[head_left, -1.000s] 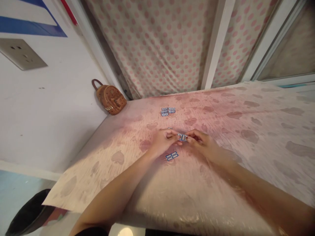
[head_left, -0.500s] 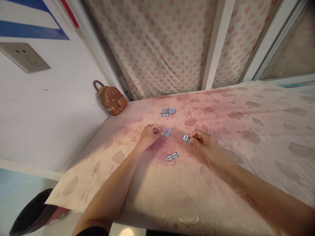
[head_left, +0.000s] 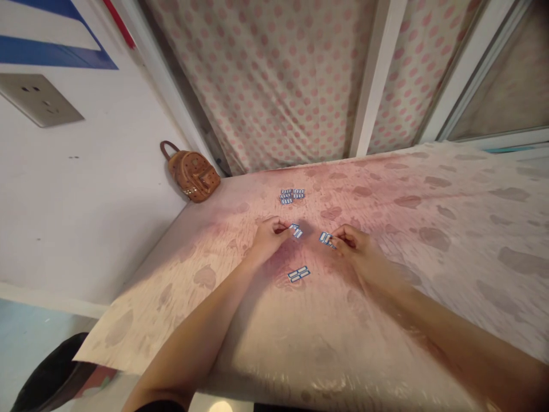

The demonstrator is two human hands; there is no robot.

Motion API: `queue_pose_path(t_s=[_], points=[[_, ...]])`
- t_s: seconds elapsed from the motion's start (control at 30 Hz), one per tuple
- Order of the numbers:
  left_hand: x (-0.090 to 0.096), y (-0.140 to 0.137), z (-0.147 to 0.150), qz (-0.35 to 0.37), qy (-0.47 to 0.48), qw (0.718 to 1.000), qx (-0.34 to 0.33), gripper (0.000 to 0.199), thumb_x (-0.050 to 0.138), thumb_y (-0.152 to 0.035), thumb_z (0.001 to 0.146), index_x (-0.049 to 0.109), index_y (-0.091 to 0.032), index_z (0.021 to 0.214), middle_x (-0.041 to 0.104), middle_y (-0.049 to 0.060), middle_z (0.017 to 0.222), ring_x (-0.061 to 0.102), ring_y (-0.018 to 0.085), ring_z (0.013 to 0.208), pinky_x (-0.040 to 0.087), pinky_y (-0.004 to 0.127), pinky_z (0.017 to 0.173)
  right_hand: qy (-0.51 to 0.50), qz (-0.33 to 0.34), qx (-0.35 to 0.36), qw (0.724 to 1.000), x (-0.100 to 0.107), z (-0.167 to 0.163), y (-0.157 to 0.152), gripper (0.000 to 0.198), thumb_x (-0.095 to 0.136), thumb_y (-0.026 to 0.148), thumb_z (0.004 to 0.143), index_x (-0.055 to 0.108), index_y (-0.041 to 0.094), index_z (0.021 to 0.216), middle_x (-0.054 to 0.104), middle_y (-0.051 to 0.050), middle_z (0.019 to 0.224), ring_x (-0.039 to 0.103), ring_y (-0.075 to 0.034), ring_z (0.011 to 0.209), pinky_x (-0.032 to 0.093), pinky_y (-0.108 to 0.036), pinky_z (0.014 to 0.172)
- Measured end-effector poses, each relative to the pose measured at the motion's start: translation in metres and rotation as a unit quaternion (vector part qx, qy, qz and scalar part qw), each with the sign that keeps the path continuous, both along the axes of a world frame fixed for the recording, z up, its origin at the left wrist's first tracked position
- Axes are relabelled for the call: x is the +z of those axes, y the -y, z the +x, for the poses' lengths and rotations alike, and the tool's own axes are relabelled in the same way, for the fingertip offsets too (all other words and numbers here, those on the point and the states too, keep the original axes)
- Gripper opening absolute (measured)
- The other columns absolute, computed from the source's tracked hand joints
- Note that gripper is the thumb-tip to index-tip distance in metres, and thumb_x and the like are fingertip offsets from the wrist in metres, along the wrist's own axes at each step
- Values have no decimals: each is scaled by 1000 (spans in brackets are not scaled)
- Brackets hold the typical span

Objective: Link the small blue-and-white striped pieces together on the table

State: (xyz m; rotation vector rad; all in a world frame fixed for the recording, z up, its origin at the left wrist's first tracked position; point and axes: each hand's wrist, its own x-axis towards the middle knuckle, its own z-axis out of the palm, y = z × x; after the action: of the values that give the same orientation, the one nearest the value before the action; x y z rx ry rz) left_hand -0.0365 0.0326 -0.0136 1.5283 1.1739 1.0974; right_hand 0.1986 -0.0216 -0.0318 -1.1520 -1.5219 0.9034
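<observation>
My left hand (head_left: 273,232) is closed in a pinch on small blue-edged white label sheets (head_left: 297,232), which seem to overlap each other at my fingertips. To the right, my right hand (head_left: 351,243) pinches another such blue-edged label sheet (head_left: 325,237) between thumb and fingers, its far end hidden by the fingertips. A gap separates the two held pieces. Nearer to me on the table lies a flat blue-edged label sheet (head_left: 299,274) with white panels. Beyond my hands rests a cluster of several similar label sheets (head_left: 291,195), partly overlapping.
A patterned cloth covers the table (head_left: 266,337). At its far left corner a small brown backpack-shaped bag (head_left: 195,175) leans against the wall (head_left: 107,189). A dotted curtain (head_left: 278,86) hangs behind the table. Below the left edge sits a dark object (head_left: 51,366).
My left hand has shifted to the right with its label sheets, which now lie at a different angle. My right hand has hardly moved.
</observation>
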Motion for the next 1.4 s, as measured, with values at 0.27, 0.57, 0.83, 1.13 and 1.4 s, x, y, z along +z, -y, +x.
queue_pose_path(t_s=[0.27, 0.57, 0.83, 1.13, 1.4], points=[[15, 36, 35, -85, 110, 987, -82, 31, 86, -39, 69, 70, -15, 81, 69, 1, 80, 61, 12, 73, 45, 25, 73, -15, -5, -7, 1000, 5, 0, 1, 20, 61, 40, 92, 62, 21, 85, 60, 0, 73, 55, -17, 66, 37, -30, 61], [7, 47, 50, -69, 122, 986, -85, 28, 84, -39, 72, 70, -17, 81, 72, 4, 88, 66, 16, 82, 49, 31, 84, -32, -14, 42, 999, 10, -7, 6, 23, 62, 40, 92, 60, 21, 80, 55, 2, 66, 51, -15, 60, 36, -28, 56], [9, 47, 48, -73, 101, 992, -38, 18, 83, -32, 75, 73, -17, 80, 74, 4, 87, 67, 16, 80, 50, 30, 80, -25, 13, 21, 999, 14, -7, 8, 22, 58, 42, 93, 61, 22, 88, 63, -1, 77, 58, -18, 70, 43, -30, 64], [9, 49, 50, -54, 108, 993, -11, 14, 80, -29, 77, 73, -17, 80, 75, 4, 86, 67, 16, 79, 49, 29, 77, 37, 41, 33, 998, 16, -8, 12, 12, 61, 35, 93, 57, 25, 98, 63, -3, 92, 59, -21, 86, 46, -33, 77], [12, 53, 52, -25, 121, 992, -4, 17, 79, -29, 78, 68, -17, 80, 70, 3, 81, 64, 14, 75, 47, 27, 74, 34, 63, 56, 996, 13, -7, 12, 8, 56, 30, 97, 54, 24, 103, 61, -2, 95, 59, -20, 88, 46, -33, 78]])
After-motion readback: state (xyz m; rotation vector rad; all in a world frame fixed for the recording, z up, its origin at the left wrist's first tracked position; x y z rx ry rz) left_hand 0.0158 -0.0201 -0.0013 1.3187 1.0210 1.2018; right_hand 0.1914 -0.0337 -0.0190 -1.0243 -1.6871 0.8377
